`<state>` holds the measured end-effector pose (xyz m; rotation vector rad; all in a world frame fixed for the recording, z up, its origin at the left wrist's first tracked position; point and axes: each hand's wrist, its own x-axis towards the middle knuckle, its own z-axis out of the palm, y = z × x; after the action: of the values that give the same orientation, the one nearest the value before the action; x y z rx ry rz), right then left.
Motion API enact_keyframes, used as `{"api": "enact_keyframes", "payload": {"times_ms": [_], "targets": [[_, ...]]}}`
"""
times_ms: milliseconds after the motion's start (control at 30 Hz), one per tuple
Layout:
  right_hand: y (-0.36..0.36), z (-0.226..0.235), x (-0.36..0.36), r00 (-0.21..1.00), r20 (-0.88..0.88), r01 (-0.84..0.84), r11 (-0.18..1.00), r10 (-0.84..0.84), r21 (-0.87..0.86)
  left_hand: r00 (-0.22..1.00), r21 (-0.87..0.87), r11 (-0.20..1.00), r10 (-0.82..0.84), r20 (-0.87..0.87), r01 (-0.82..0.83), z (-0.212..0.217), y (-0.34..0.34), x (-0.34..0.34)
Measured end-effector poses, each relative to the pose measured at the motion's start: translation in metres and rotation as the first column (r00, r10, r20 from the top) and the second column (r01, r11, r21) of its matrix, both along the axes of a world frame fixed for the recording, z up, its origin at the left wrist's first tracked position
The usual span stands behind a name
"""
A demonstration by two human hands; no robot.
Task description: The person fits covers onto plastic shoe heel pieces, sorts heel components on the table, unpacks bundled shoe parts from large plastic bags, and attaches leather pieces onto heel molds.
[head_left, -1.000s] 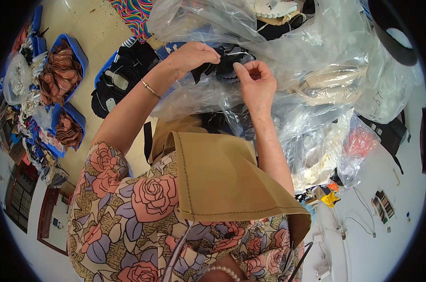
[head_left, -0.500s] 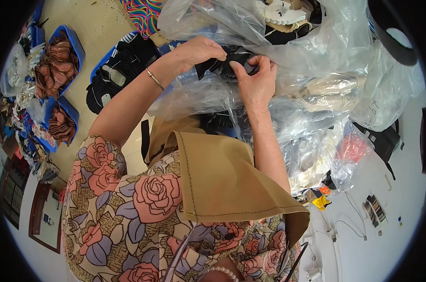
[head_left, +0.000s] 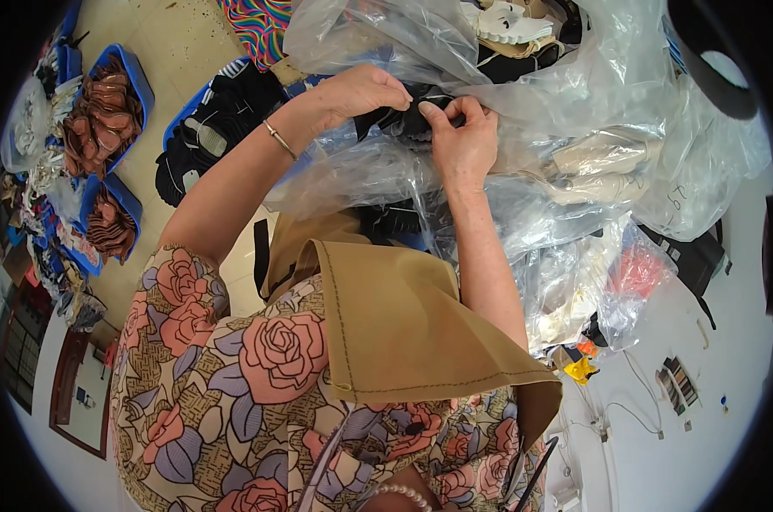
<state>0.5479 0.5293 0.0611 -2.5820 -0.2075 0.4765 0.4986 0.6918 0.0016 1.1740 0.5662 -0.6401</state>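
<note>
Both hands up at the far edge of the bench, working one small black fabric piece [head_left: 408,119] atop the clear plastic bags [head_left: 574,128]. Left hand [head_left: 365,90]: grip closed on the piece's left end. Right hand [head_left: 463,136]: thumb and forefinger pinched narrow on its right end. Step in hand, as I judge: handling or separating the piece. Next move likely needs a steady pinch and clearance from the crinkled plastic. Blue bins [head_left: 113,111] of brown pieces sit on the floor, left.

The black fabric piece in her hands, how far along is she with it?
Done: a blue bin on the floor already holds black pieces. In hand: left hand and right hand pinch one black fabric piece over clear plastic bags. Left: other bags look full; how many pieces remain can't be told.
</note>
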Motion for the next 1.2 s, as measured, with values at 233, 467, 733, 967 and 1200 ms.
{"api": "enact_keyframes", "payload": {"times_ms": [233,467,733,967,1200], "targets": [[0.0,-0.004,0.0,1.0,0.025,0.014,1.0,-0.015,0.019,0.995,0.158,0.983,-0.099,0.011,0.096,0.029,-0.005,-0.001],[-0.003,-0.005,0.002,1.0,0.021,0.003,0.999,-0.005,0.054,0.976,0.325,0.945,-0.107,0.192,0.04,0.012,-0.007,-0.016],[-0.007,0.001,0.004,0.999,-0.048,0.0,0.998,0.003,0.063,0.992,0.058,0.997,-0.053,0.112,0.047,0.007,0.002,-0.016],[-0.014,0.007,-0.006,0.99,-0.12,-0.063,0.993,0.075,0.1,0.954,-0.241,0.97,0.085,0.288,-0.014,0.046,0.016,-0.027],[-0.013,0.001,-0.012,0.99,-0.128,-0.026,0.98,0.052,0.199,0.921,-0.447,0.891,0.238,0.308,-0.081,0.072,0.018,-0.039]]}}
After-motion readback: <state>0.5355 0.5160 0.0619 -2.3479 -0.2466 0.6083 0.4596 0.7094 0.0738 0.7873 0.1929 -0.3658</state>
